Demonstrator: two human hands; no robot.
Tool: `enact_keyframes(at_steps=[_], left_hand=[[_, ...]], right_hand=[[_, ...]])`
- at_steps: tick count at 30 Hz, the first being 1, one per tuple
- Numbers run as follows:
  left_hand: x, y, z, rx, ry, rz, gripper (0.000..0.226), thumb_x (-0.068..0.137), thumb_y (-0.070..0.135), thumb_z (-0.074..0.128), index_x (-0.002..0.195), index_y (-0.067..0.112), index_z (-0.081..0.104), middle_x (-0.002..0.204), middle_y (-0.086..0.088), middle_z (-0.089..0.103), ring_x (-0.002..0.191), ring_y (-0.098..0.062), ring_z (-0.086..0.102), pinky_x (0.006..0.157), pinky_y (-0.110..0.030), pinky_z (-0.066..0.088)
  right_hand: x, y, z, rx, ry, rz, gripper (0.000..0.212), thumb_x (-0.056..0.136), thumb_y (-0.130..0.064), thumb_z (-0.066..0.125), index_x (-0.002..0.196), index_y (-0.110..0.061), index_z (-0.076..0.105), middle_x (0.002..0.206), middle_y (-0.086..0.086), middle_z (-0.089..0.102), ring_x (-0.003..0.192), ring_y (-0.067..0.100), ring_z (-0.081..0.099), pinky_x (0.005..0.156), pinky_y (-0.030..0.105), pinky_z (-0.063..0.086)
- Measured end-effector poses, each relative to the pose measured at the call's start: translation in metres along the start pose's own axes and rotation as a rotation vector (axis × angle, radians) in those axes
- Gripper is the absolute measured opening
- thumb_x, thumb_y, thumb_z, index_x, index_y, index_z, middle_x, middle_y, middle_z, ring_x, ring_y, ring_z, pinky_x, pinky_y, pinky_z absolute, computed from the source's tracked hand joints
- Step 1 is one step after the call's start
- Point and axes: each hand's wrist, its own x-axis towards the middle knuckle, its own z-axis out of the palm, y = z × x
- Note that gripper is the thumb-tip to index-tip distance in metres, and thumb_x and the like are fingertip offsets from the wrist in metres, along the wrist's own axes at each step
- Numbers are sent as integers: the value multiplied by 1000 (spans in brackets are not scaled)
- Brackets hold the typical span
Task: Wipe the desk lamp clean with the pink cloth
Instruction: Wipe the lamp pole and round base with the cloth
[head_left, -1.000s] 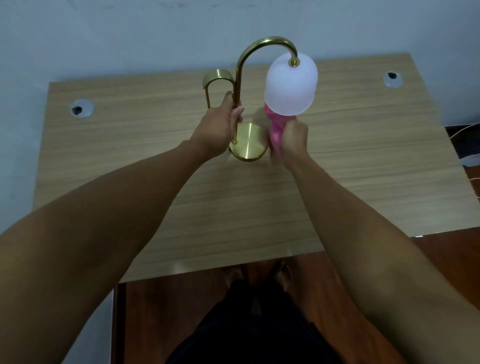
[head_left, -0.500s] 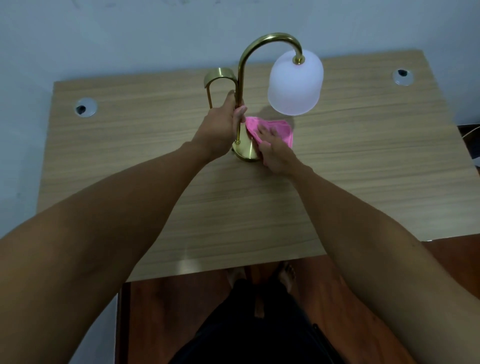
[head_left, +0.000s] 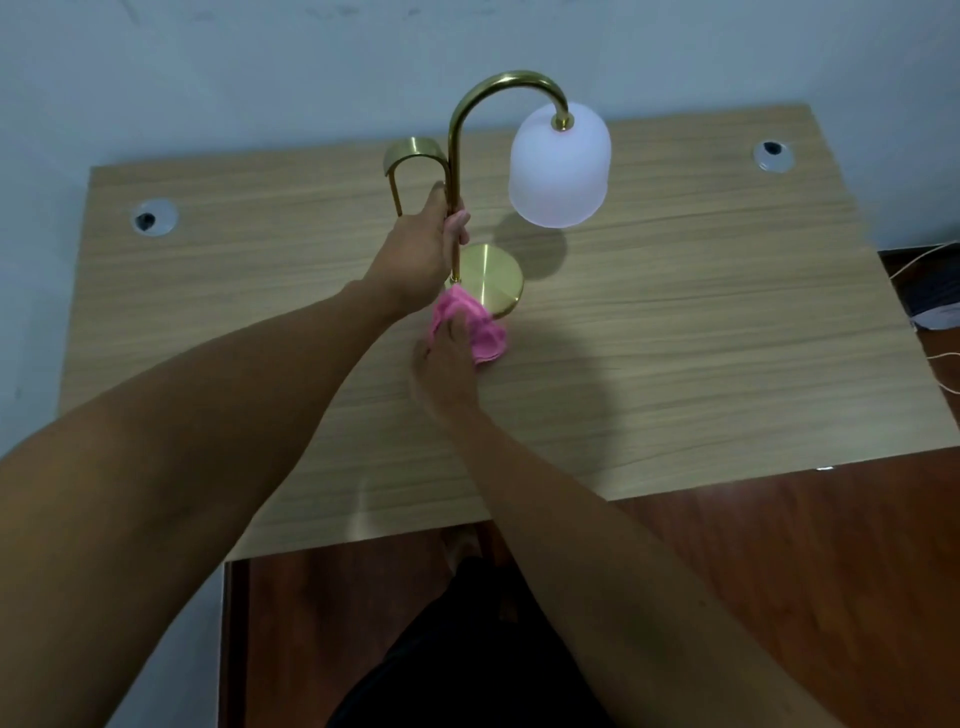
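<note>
A brass desk lamp (head_left: 456, 156) with a curved neck and a frosted white shade (head_left: 559, 166) stands on a wooden desk (head_left: 675, 322). Its round brass base (head_left: 493, 275) is mostly uncovered. My left hand (head_left: 421, 254) grips the upright stem just above the base. My right hand (head_left: 441, 374) holds a crumpled pink cloth (head_left: 485, 338) against the near edge of the base, by the foot of the stem. A smaller brass arch (head_left: 413, 150) rises behind my left hand.
Two round cable holes sit in the desk's far corners, one on the left (head_left: 152, 217) and one on the right (head_left: 773, 154). A wall runs right behind the desk. White cables (head_left: 935, 332) lie on the floor to the right. The desk's near edge (head_left: 519, 525) faces my legs.
The cloth lay spread over the base under my right hand; now it is bunched and pulled to the base's near-left edge. My left hand has kept its hold on the stem.
</note>
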Motion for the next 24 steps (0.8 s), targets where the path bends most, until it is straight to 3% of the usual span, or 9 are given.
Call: enact_keyframes(at_steps=[1, 3, 6, 10, 12, 15, 17, 20, 24], left_hand=[[0, 0, -1, -3, -4, 3, 32, 111, 34, 35, 123, 8, 49, 98, -2, 71, 85, -23, 70, 81, -45, 58], [0, -1, -2, -8, -9, 11, 33, 111, 34, 34, 124, 7, 49, 99, -5, 72, 85, -23, 70, 82, -44, 57], [0, 0, -2, -12, -11, 9, 35, 111, 35, 34, 125, 7, 49, 100, -5, 73, 86, -25, 70, 82, -45, 57], [0, 0, -2, -5, -13, -5, 34, 111, 37, 33, 125, 10, 48, 99, -1, 70, 86, -22, 70, 81, -47, 59], [0, 0, -2, -7, -15, -6, 34, 110, 39, 33, 124, 11, 48, 99, 0, 70, 86, -21, 70, 81, -47, 59], [0, 0, -2, -9, -17, -11, 33, 110, 40, 32, 123, 14, 48, 98, 1, 70, 84, -19, 69, 80, -45, 58], [1, -1, -2, -5, -19, -16, 32, 110, 40, 33, 122, 14, 48, 97, 1, 71, 82, -19, 69, 79, -44, 58], [2, -2, -1, -4, -27, -18, 33, 111, 38, 33, 124, 13, 48, 97, 0, 70, 83, -21, 71, 78, -42, 59], [3, -3, 0, -13, -36, -10, 31, 111, 37, 33, 125, 13, 48, 98, -1, 70, 84, -22, 71, 77, -41, 61]], right_hand=[[-7, -5, 0, 176, -17, -27, 42, 109, -15, 33, 148, -1, 38, 134, 34, 54, 111, 34, 66, 96, 47, 53], [-19, -10, -6, 477, -39, -6, 27, 109, -26, 42, 121, -10, 60, 92, 21, 66, 67, 12, 65, 76, 35, 51], [-25, 2, -26, 722, -60, 128, 39, 101, -37, 56, 86, -4, 70, 73, 15, 62, 65, 17, 58, 69, 31, 47], [-12, 18, -65, 1005, 413, 314, 32, 85, -20, 53, 58, -20, 70, 54, -12, 68, 54, 0, 65, 49, 24, 51], [-1, 18, -79, 997, 576, 288, 30, 77, -22, 54, 55, -23, 73, 58, -11, 70, 64, 9, 69, 54, 30, 54], [15, 30, -77, 556, 613, 26, 26, 86, -10, 52, 86, -8, 78, 93, 8, 75, 94, 30, 67, 82, 47, 56], [22, 41, -68, 182, 450, -302, 23, 88, -3, 52, 98, 0, 73, 108, 18, 71, 105, 33, 64, 91, 44, 53], [30, 60, -58, -408, 197, -648, 28, 87, -10, 65, 114, -8, 75, 128, 12, 70, 122, 33, 63, 93, 44, 53], [35, 78, -61, -684, 101, -733, 51, 80, -16, 77, 129, -7, 70, 139, 11, 66, 133, 35, 59, 102, 52, 52]])
